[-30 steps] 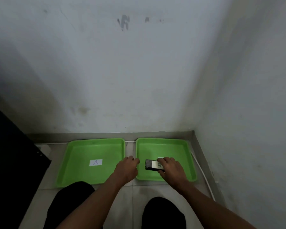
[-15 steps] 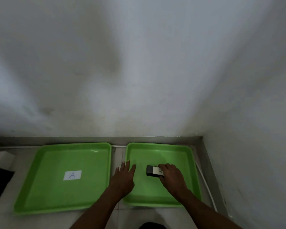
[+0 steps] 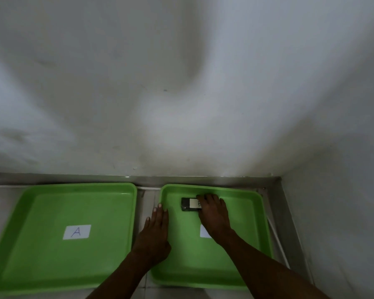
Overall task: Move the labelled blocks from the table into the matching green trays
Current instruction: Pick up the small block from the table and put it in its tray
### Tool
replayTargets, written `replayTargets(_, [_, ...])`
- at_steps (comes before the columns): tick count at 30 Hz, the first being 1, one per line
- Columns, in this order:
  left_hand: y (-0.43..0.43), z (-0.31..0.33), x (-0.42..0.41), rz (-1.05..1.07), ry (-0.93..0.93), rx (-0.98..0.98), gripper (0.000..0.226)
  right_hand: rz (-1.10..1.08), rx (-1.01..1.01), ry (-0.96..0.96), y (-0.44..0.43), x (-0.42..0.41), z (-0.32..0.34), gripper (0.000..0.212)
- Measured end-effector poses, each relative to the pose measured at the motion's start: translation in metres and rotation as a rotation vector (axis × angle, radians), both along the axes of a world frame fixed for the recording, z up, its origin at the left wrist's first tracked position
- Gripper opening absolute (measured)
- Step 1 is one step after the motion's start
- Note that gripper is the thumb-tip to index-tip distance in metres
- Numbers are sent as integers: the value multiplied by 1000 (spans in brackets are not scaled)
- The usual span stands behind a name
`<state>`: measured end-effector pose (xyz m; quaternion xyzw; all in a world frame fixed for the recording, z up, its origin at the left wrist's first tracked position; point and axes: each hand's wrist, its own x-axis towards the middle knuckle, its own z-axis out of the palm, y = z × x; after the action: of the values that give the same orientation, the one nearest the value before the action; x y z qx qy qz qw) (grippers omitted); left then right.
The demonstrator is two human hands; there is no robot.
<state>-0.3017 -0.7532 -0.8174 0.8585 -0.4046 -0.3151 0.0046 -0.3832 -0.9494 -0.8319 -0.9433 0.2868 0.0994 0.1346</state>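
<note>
Our left hand (image 3: pixel 154 231) lies flat and open, palm down, fingers stretched toward twelve o'clock, holding nothing; it rests over the left rim of the right-hand tray, with its fingertips spanning that rim and the narrow strip of pale tiled floor (image 3: pixel 146 197) between the two trays. At nine o'clock from this hand sits the square green plastic tray with the white paper label marked "A" (image 3: pixel 58 203); that label (image 3: pixel 77 231) lies near the tray's middle, and we see only the label in it. At three o'clock from the left hand is the second square green plastic tray (image 3: pixel 242 212), set just beside the first with the floor strip between them. In its far part, toward twelve o'clock, lies the small dark rectangular block with a white paper label (image 3: pixel 189 204), resting on the tray floor. Our right hand (image 3: pixel 214 214) reaches in from five o'clock with its fingers curled down over the block's right end, touching it; we cannot tell whether they grip it or merely rest on it. A white paper tag (image 3: pixel 203 232) on this tray's floor shows partly beside the right wrist, its letter hidden. A grey wall (image 3: pixel 181 83) rises behind both trays.
</note>
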Motion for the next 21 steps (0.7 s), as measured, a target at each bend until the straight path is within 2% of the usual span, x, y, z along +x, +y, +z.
replayTargets(8, [-6, 4, 5, -48, -3, 55, 93, -37, -44, -34, 2, -1, -2, 53])
replayTargets(15, [0, 14, 3, -47, -53, 75, 81, -79, 15, -53, 21, -47, 1, 64])
replayTargets(18, [11, 31, -9, -72, -64, 103, 80, -73, 39, 44, 42, -75, 14, 61])
replayTargets(21, [22, 58, -13, -112, -83, 93, 79, -91, 39, 27, 61, -84, 43, 54])
